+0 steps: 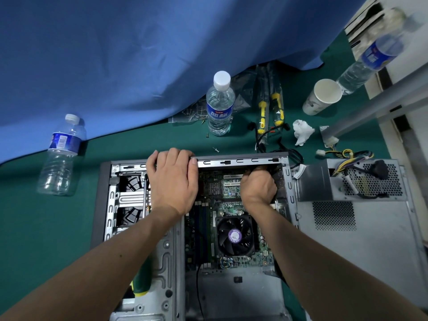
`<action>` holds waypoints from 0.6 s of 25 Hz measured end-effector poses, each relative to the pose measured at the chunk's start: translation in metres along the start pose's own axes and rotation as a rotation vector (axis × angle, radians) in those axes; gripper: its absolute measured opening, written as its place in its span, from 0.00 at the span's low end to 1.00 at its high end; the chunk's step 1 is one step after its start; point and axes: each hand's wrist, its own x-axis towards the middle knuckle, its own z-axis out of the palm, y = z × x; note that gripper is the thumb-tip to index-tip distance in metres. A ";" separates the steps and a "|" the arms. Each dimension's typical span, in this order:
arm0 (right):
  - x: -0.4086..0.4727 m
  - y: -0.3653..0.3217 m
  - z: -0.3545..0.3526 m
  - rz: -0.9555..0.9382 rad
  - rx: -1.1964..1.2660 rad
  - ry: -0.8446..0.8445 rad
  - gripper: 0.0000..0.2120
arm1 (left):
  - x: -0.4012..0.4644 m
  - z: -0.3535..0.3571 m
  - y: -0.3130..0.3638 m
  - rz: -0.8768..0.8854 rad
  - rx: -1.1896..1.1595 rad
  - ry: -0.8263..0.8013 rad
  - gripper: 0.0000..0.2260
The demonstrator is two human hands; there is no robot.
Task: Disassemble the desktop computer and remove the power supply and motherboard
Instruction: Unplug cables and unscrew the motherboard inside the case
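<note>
Overhead, green table (46, 228), blue cloth (115, 54) behind, bottles, open computer case (240, 156)

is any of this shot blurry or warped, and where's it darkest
Head view: wide-angle warp bends the blue cloth and the case rim; the far-right water bottle is smeared and soft; the darkest spot is the case corner where the right hand reaches, hiding its fingertips.
</note>
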 end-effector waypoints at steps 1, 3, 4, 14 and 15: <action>0.001 0.000 0.001 -0.001 0.001 0.006 0.11 | 0.000 0.000 0.000 0.000 -0.001 0.002 0.17; 0.001 0.000 0.002 0.023 0.036 0.005 0.10 | -0.001 0.000 0.000 0.000 -0.007 0.008 0.16; 0.002 0.000 0.002 0.031 0.046 0.003 0.10 | -0.001 0.000 0.000 0.001 -0.010 0.011 0.16; 0.002 0.000 0.003 0.045 0.032 -0.004 0.13 | 0.000 -0.001 -0.001 -0.001 -0.013 -0.005 0.16; 0.003 0.001 0.004 0.041 0.030 -0.014 0.13 | 0.000 -0.001 -0.001 -0.001 -0.013 -0.007 0.16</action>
